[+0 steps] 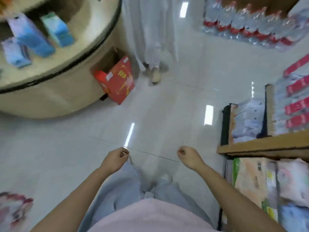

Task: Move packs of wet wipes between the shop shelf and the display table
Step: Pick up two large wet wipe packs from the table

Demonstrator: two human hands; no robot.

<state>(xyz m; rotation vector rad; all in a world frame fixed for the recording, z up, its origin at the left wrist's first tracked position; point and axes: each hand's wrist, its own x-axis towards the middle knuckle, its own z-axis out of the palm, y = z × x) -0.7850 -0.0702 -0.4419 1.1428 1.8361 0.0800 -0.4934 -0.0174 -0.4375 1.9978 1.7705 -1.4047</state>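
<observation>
Both arms stretched forward over the floor (167, 101), left hand (115, 159) and right hand (189, 156) loosely curled shut, nothing held. Wet wipe packs (33, 39) well beyond the fingertips, up-left on the display table (80, 52); shelf (260, 144) just right of right-hand fingers.

The round table (70, 77) stands at the far left with packs of wipes (33, 37) on top, and an open box (117, 79) sits on the floor (184, 114) against its right side. The shelf (262, 144) runs along the right, packs stacked on it and below it. Both hands (115, 158) hang over the floor between table and shelf, and another person's feet (155, 72) stand beyond the box.
</observation>
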